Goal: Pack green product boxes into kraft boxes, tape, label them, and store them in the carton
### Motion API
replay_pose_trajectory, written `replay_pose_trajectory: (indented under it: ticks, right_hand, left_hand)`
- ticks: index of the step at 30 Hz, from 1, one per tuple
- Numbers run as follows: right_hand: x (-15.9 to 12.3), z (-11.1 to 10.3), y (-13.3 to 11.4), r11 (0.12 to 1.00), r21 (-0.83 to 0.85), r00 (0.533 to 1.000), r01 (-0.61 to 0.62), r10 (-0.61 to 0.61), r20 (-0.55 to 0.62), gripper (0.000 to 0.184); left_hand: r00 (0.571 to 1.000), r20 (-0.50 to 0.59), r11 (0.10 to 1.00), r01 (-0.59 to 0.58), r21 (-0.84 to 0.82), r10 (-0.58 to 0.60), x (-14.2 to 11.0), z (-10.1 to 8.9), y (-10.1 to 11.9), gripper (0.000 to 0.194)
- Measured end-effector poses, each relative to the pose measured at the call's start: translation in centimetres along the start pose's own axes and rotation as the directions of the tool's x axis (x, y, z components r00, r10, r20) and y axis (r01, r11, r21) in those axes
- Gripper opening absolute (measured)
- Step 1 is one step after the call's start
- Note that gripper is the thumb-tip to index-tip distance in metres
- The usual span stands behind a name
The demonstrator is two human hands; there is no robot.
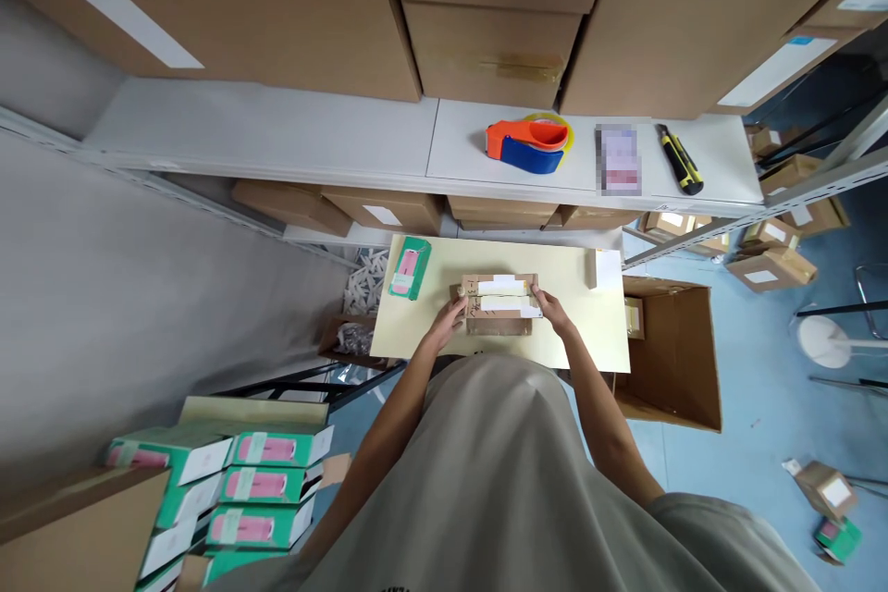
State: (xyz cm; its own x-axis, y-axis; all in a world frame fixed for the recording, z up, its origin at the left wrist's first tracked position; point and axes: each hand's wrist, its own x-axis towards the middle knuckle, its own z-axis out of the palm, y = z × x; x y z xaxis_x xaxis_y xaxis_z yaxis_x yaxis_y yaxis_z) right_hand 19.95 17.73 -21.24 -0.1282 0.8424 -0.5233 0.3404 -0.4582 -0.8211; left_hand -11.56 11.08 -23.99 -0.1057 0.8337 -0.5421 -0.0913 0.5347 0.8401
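A small cardboard box (501, 326) sits on the cream tabletop (583, 333) before me. Its two top panels meet along a middle seam, bear white label strips and show handwriting at the left end. My left hand (450, 322) grips the box's left end, thumb near the top edge. At the opposite end, my right hand (552, 309) holds the right edge with thumb and fingers. A green box with a pink picture (410, 268) lies on the table left of my left hand. Near the right back corner stands a small white box (606, 268).
The shelf above the table carries an orange and blue tape dispenser (528, 143), a yellow and black utility knife (680, 159) and large cartons (486, 51). An open carton (676, 351) stands right of the table. Green boxes (256, 486) are stacked at lower left.
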Motion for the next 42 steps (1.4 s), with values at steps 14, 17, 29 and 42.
replay_pose_trajectory:
  ticks: [14,17,29,42]
  right_hand:
    - [0.6,-2.1,-6.8,0.881,-0.462,0.959,0.099,-0.207,-0.191,0.072]
    - [0.6,-3.0,-13.2,0.714,-0.600,0.810,0.362,-0.559,-0.175,0.069]
    - [10.0,-3.8,-32.9,0.375,-0.783,0.667,0.496,-0.742,0.068,0.064]
    - [-0.3,-0.8,-20.5,0.758,-0.347,0.790,0.553,-0.609,-0.070,0.080]
  left_hand:
    - [0.875,-0.051,0.727,-0.366,0.582,0.481,-0.6,0.6,7.0,0.026]
    - [0.786,-0.059,0.662,-0.474,0.581,0.615,0.5,0.9,12.2,0.030]
    - [0.440,0.089,0.342,-0.797,0.497,0.894,-0.1,7.2,30.2,0.033]
    - [0.678,-0.058,0.661,-0.689,0.298,0.733,-7.2,5.8,15.0,0.027]
